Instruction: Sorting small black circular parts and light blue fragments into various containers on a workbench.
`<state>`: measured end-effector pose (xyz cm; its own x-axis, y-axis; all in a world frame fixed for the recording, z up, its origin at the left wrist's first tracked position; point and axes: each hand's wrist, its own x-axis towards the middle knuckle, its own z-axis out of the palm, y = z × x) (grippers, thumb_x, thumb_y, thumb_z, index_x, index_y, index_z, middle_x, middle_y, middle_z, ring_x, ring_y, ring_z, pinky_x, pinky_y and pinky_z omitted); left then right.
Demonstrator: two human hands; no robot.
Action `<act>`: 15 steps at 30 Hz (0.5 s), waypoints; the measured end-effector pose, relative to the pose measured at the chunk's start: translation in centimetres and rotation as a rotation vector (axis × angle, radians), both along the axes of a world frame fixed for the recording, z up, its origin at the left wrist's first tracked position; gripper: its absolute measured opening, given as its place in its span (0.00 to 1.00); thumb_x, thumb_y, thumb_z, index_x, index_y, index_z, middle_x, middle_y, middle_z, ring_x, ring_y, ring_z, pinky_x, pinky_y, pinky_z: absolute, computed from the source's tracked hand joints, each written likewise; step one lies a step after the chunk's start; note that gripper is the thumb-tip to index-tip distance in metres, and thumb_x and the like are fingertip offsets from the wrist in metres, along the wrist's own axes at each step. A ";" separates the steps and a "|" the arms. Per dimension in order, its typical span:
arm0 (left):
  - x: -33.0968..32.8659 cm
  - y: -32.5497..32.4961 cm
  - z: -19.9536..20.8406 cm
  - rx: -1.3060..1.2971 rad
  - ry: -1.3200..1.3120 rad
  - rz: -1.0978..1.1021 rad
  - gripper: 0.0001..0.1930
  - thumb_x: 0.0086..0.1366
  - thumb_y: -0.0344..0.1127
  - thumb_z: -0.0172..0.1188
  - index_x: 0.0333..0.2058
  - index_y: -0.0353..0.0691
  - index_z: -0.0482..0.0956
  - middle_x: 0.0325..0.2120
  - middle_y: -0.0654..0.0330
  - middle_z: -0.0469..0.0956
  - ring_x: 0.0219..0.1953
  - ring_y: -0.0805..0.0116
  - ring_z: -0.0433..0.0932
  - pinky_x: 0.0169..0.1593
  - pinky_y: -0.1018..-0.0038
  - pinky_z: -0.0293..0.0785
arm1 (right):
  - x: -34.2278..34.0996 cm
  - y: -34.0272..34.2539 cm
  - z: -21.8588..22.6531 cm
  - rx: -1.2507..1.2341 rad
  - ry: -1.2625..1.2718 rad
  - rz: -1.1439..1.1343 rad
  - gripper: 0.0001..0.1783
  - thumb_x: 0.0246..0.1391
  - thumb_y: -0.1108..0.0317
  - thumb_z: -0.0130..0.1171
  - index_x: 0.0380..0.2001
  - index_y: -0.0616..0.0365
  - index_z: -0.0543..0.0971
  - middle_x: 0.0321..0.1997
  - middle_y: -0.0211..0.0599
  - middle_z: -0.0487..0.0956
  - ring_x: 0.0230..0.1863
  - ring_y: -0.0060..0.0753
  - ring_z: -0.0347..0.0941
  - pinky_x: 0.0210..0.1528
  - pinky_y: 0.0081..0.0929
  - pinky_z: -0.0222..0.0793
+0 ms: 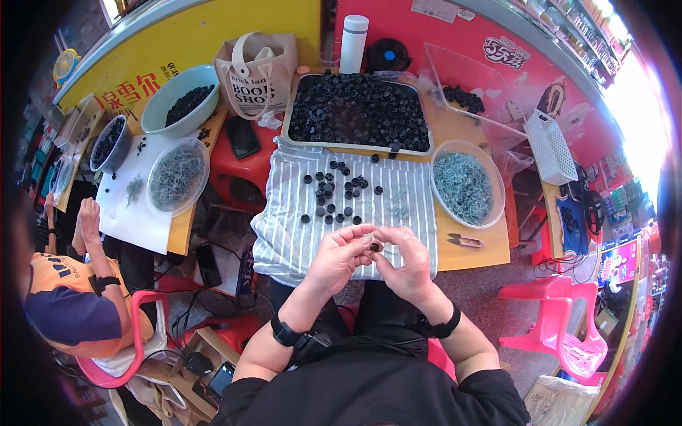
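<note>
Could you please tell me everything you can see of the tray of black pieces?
The tray is rectangular with rounded corners and a pale, plastic-looking rim. It sits flat toward the far side of the table, heaped with small round black pieces that hide its bottom. Its near edge meets the striped cloth; whether they overlap, I cannot tell.

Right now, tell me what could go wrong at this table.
The small dark part between the left hand and the right hand could slip and drop past the near edge of the striped cloth. The tray is piled with black parts, so a bump might spill some. The small snips lie near the front edge of the wooden table; the right hand might knock them down.
</note>
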<state>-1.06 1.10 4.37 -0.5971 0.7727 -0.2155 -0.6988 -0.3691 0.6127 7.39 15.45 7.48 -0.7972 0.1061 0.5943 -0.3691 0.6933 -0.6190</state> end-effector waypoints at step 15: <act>1.4 -0.3 -1.1 -0.795 1.473 0.369 0.09 0.61 0.28 0.62 0.40 0.32 0.79 0.28 0.54 0.77 0.32 0.56 0.77 0.37 0.67 0.73 | 2.9 -0.2 -4.1 -0.466 -0.134 -0.262 0.09 0.48 0.84 0.64 0.34 0.64 0.79 0.30 0.35 0.78 0.29 0.20 0.75 0.32 0.18 0.70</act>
